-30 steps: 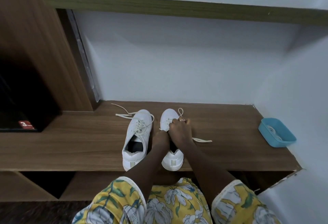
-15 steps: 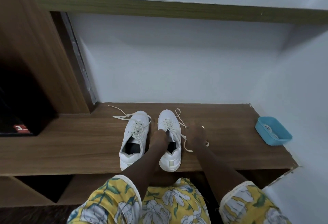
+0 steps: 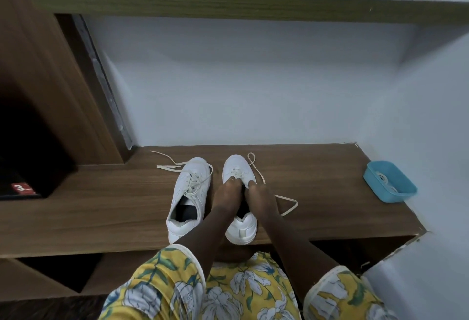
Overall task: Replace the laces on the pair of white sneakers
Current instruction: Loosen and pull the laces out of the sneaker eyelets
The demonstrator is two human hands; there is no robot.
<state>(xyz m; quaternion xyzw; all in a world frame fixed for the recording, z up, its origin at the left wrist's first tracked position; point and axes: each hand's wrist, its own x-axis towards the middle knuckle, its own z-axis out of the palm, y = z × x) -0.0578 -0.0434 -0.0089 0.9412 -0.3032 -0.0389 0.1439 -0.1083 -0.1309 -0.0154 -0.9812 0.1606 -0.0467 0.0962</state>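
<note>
Two white sneakers stand side by side on a wooden shelf (image 3: 101, 208), toes toward the wall. The left sneaker (image 3: 189, 193) is laced, and its cream lace ends (image 3: 167, 165) trail off to the left. Both hands are on the lace rows of the right sneaker (image 3: 237, 166). My left hand (image 3: 227, 194) grips its left side with curled fingers. My right hand (image 3: 258, 193) pinches the lace at its right side. The loose lace (image 3: 288, 205) loops out to the right of my wrist. The hands hide the middle of this sneaker.
A blue plastic tray (image 3: 403, 193) with white laces in it sits at the shelf's right end, by the wall. A dark cabinet opening with a red label (image 3: 21, 187) lies to the left. A green shelf board (image 3: 228, 5) runs overhead.
My right hand had pulled out to the right with the lace half a second ago and has come back onto the right sneaker's lace rows. My left hand stayed on that sneaker.
</note>
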